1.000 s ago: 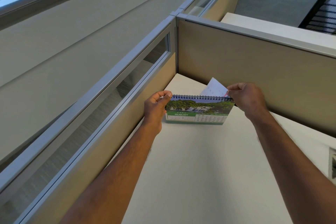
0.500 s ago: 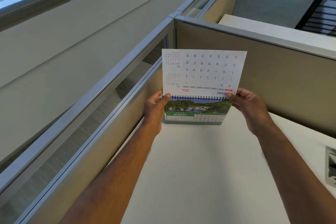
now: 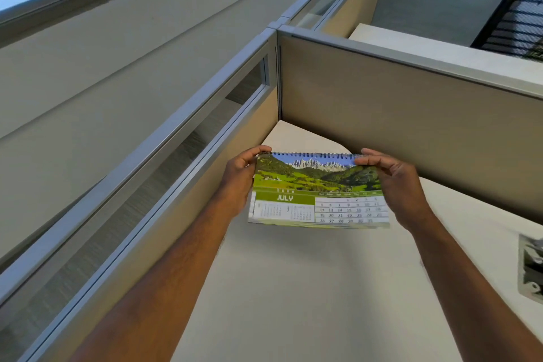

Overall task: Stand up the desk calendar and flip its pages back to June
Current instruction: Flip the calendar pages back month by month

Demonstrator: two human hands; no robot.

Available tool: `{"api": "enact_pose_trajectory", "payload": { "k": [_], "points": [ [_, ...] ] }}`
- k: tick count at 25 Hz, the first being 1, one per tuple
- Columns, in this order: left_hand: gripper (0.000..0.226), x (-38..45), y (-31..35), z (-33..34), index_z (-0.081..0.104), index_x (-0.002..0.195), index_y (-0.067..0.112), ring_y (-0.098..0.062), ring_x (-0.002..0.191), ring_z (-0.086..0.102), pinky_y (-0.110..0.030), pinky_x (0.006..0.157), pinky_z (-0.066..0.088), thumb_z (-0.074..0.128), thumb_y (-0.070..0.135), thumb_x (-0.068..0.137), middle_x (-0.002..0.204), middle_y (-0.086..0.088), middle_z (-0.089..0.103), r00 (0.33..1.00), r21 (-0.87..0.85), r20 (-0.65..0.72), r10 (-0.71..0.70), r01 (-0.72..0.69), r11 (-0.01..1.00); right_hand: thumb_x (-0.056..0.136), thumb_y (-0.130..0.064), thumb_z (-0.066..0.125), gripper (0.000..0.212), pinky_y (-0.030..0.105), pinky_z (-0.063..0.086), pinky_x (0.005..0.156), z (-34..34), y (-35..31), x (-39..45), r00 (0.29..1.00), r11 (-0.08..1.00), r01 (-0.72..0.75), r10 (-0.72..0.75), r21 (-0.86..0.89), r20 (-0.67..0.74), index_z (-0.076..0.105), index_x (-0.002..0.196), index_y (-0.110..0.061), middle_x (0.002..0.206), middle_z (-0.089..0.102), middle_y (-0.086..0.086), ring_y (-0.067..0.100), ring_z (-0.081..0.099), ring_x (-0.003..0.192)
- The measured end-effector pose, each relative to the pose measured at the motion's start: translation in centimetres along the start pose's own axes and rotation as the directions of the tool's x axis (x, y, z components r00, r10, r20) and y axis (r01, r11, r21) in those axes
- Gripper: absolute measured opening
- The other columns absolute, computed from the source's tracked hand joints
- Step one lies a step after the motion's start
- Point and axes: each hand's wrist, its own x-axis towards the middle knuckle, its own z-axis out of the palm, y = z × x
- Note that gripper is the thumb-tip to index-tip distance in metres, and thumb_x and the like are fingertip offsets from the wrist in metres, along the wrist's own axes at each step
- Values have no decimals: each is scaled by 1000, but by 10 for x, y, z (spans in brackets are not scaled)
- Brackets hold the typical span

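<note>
above the pale cream bench i see both bare forearms reaching forward. my left hand grips the left edge of the spiral-bound desk calendar, thumb at the coil. my right hand pinches its top right corner, fingers curled over the binding. its front page reads july under a green mountain valley photo. beyond stands the beige cubicle partition.
</note>
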Motion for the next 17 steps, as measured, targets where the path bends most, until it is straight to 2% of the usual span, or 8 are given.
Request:
{"api": "enact_pose_trajectory", "payload": {
  "k": [3,5,8,9,11,12,14,17],
  "points": [
    [33,2,-1,-1,77,106,30,-20,94,74,-32,70,61,59,3,101,114,-11,76,1000,29,26,-6,6,1000,96,8,55,35,31,53,99,3,4,1,1000,998,7,-8,-59,-21,77,104,-18,139,62,5,19,58,129],
    [34,3,-3,-3,76,110,28,-18,93,73,-32,72,60,56,1,102,111,-7,78,999,29,35,-9,8,1000,97,5,57,33,33,53,101,2,7,2,1000,997,15,-17,-70,-26,77,104,-20,137,63,4,18,59,127],
    [37,6,-5,-4,74,116,21,-19,93,71,-32,75,59,46,0,102,113,-11,77,1000,28,21,-8,8,1000,97,3,60,30,36,53,104,1,10,4,999,994,29,-33,-107,-37,78,105,-20,136,64,5,18,60,126],
    [37,7,-5,-3,74,116,19,-21,96,70,-34,79,57,43,3,102,113,-14,76,1000,27,4,-5,5,1000,96,2,60,30,33,53,102,2,10,5,999,993,30,-35,-115,-40,78,105,-20,136,64,5,19,60,125],
    [34,7,-6,1,74,113,16,-24,99,68,-36,84,55,42,13,104,108,-15,74,999,24,-38,10,-9,1000,96,3,61,30,17,52,95,4,11,5,998,991,32,-39,-131,-46,77,105,-20,136,64,5,19,60,125],
    [31,6,-7,3,75,113,15,-23,97,68,-35,83,55,45,19,105,104,-12,74,998,34,-59,26,-24,999,96,3,61,29,11,51,91,4,10,5,998,990,35,-42,-140,-48,77,105,-20,136,64,5,19,60,124],
    [25,6,-10,8,74,115,14,-15,88,74,-29,74,59,56,28,104,97,-6,77,992,72,-103,70,-63,995,96,3,60,29,7,49,88,5,11,5,997,986,38,-47,-160,-54,77,106,-18,136,64,6,18,60,123],
    [20,7,-16,13,74,112,15,-11,78,79,-21,60,60,71,27,96,95,-8,79,978,55,-172,118,-110,992,96,4,60,26,4,49,84,6,12,5,996,987,16,-29,-160,-79,77,109,-11,136,64,7,18,58,124]
  ]
}}
